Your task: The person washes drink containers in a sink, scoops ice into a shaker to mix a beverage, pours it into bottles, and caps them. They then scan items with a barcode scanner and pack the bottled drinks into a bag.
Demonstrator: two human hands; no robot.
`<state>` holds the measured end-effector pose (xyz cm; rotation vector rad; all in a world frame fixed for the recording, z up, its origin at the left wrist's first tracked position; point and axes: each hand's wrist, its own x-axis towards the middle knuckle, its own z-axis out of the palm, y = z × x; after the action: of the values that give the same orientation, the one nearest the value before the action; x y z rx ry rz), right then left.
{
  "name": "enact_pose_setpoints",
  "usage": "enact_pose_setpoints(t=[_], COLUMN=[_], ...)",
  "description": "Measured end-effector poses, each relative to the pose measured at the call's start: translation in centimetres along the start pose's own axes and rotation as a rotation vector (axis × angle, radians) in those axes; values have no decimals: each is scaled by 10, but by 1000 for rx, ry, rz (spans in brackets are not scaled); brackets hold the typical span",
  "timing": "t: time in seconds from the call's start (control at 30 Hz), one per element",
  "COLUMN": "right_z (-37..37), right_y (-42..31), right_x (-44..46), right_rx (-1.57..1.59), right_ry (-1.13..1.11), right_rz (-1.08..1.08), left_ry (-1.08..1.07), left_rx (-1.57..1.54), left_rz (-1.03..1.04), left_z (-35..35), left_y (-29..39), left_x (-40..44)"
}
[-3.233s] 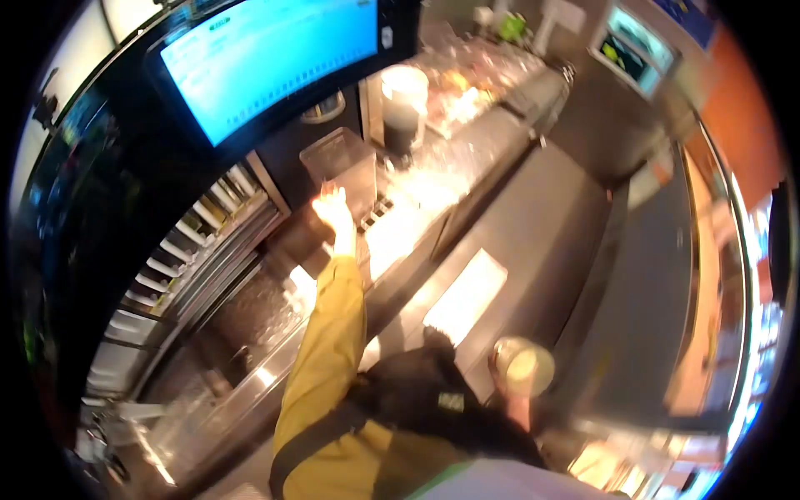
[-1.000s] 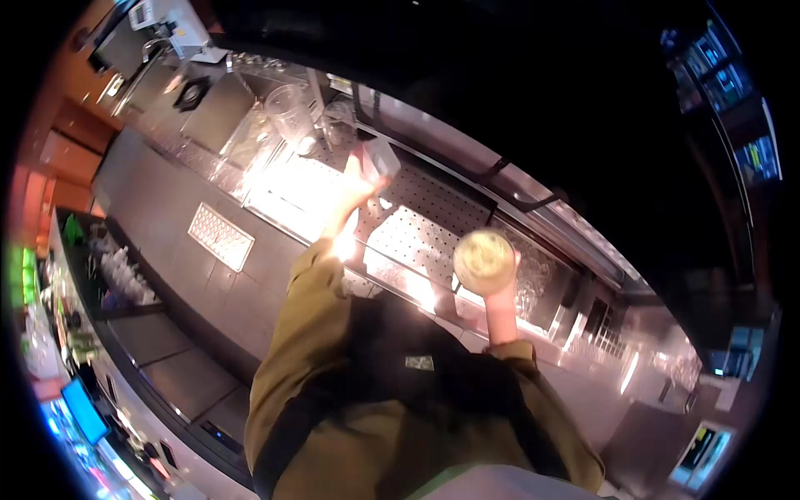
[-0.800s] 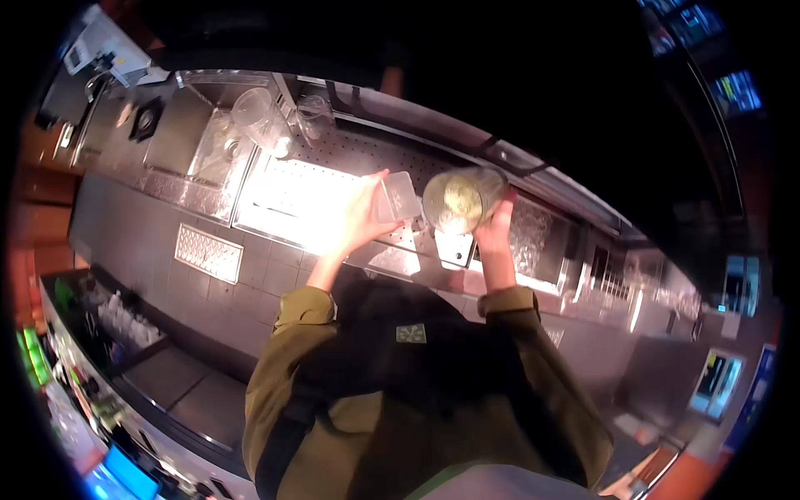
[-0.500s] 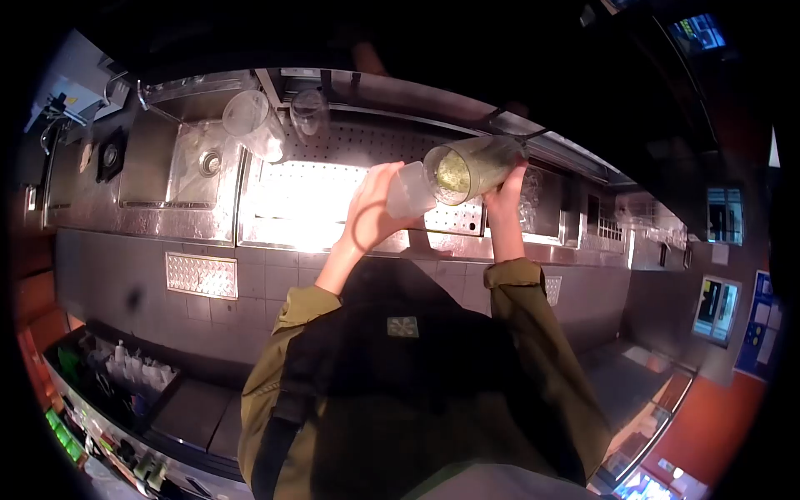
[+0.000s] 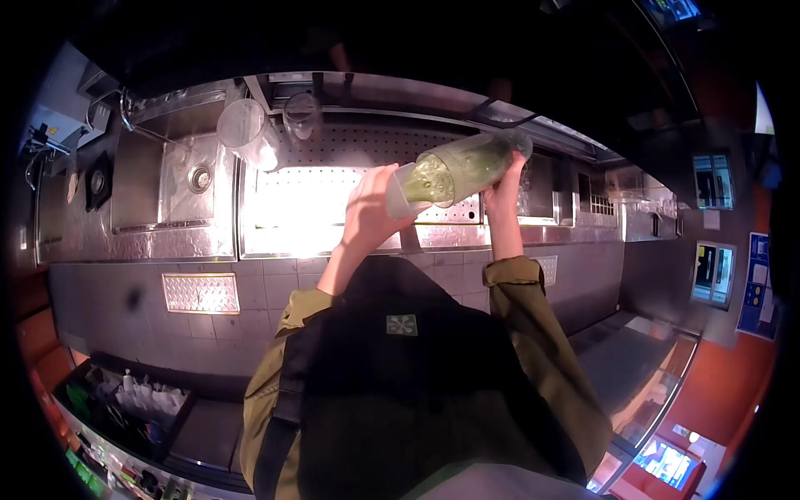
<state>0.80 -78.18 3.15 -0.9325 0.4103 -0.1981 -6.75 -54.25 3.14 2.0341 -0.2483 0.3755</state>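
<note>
In the head view, my left hand (image 5: 369, 210) is wrapped round a translucent plastic cup (image 5: 400, 196), tilted with its mouth facing right. My right hand (image 5: 503, 193) grips a tall clear container (image 5: 477, 162) near its base, from the right side. This container lies well tipped, its rim against or just over the cup's mouth. Pale green, bubbly liquid (image 5: 433, 182) fills its mouth and runs toward the cup. Both are held above a metal counter with a perforated drain board (image 5: 358, 143). How full the cup is, I cannot make out.
On the counter's left stand a large clear jug (image 5: 247, 129) and a smaller clear glass (image 5: 302, 115). Farther left is a metal sink (image 5: 171, 179). Bottles and tools fill a rack (image 5: 146, 396) at lower left. A dark overhang (image 5: 400, 50) crosses the top.
The clear container has tipped further toward the left, and its green liquid has come up to the rim and over to the cup. The view has shifted slightly.
</note>
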Motion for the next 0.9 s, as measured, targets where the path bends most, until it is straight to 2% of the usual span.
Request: enact_pose_setpoints(t=[0.13, 0.23, 0.43, 0.53, 0.63, 0.9], right_z=[-12, -18, -15, -12, -13, -15], right_y=[5, 8, 5, 2, 1, 1], right_x=[8, 15, 15, 16, 20, 27], right_rx=[-63, -70, -121, -158, -192, -186], right_ry=[-57, -66, -53, -74, -86, -110], right_rz=[-19, -25, -50, -71, -82, -96], left_ry=[-17, 3, 29, -28, 17, 59], left_rx=[41, -64, -79, -44, 0, -101], left_rz=[24, -43, -24, -129, -38, -46], left_z=[8, 8, 21, 23, 32, 49], left_y=[-12, -8, -17, -13, -20, -35], left_x=[-9, -8, -10, -8, -9, -15])
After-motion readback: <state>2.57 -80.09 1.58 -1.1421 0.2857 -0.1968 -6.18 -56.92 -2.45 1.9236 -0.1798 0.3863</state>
